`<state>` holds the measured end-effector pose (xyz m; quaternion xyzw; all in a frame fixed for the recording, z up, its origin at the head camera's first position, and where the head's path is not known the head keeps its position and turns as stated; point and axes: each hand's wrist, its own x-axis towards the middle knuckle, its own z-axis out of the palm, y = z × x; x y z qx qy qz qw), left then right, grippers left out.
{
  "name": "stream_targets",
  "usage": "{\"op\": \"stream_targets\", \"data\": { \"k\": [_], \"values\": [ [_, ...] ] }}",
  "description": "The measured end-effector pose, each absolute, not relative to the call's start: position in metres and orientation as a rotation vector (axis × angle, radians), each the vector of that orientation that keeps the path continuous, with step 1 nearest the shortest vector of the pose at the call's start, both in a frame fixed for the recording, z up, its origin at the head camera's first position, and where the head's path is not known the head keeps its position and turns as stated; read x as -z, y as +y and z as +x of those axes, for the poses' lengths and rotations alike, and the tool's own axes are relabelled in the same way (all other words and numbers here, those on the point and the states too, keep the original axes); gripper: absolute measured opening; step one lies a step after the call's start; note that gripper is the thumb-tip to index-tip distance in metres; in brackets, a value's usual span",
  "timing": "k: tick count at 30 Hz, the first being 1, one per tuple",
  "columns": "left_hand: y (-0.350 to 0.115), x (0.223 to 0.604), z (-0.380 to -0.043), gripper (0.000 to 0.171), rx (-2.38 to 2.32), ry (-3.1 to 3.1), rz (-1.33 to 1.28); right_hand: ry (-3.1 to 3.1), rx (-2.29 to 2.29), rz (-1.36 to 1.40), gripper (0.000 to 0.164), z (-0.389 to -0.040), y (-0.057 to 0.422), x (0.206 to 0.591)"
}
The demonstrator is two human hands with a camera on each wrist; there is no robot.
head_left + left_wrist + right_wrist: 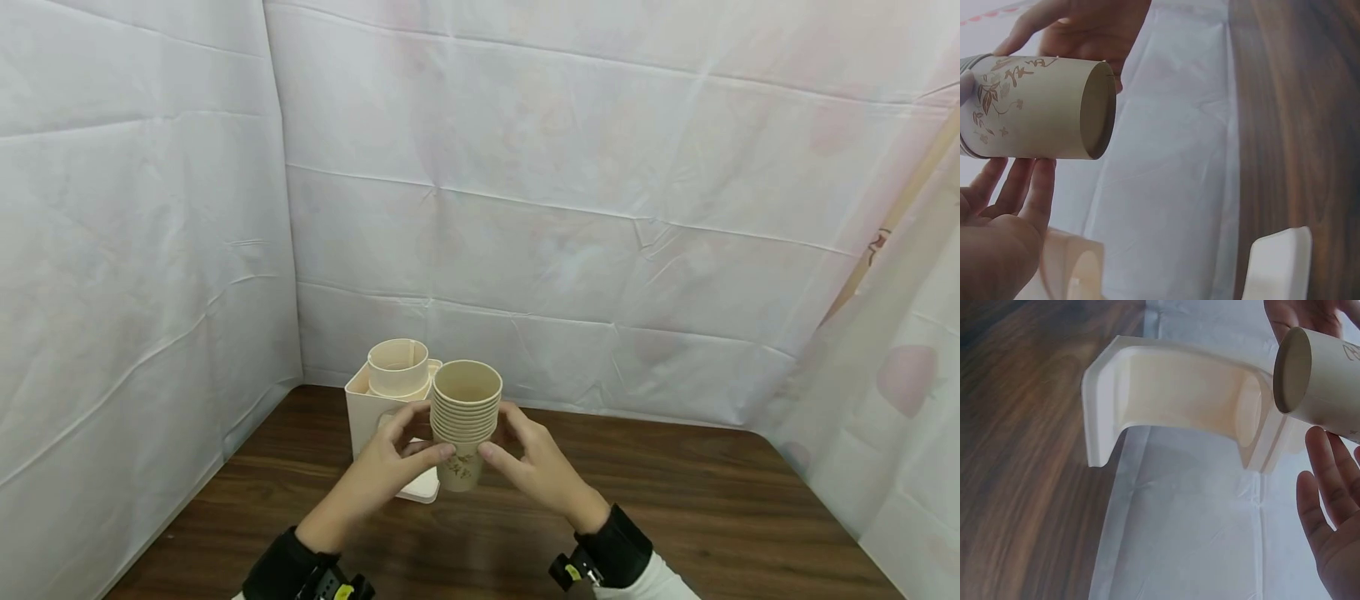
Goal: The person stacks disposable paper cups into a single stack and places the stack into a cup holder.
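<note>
A stack of beige paper cups (462, 421) is held upright above the table, with a brown leaf print and characters on the lowest cup (1035, 119). My left hand (392, 454) grips the stack from the left, thumb on the near side and fingers around the side. From the right, my right hand (538, 462) holds the same stack, its thumb also in front. Close behind and to the left stands a cream plastic dispenser (1179, 384) with a round tube (397, 375) on top and a flat foot (422, 490). The cups hide part of it.
The dark wooden table (637, 492) runs to the right of the dispenser. White cloth sheets (525, 183) hang behind it and on the left, with another printed cloth (892, 400) at the right edge.
</note>
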<state>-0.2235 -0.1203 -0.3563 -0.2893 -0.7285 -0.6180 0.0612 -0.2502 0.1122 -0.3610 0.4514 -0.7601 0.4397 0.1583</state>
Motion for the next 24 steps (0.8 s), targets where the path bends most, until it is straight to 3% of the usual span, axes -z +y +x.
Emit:
{"op": "stream_targets", "data": {
  "k": [9,16,24],
  "values": [
    [-0.134,0.339,-0.225,0.051,1.787,-2.232,-0.824,-2.163,-1.313,1.258,0.044,-0.239,0.09,0.325],
    [-0.14,0.327,-0.227,0.051,1.802,-2.246,-0.665,-2.168,-1.323,1.253,0.044,-0.247,0.079,0.313],
    [-0.147,0.318,-0.236,0.051,1.766,-2.151,-0.687,-2.177,-1.315,1.222,0.046,-0.27,0.068,0.314]
  ]
}}
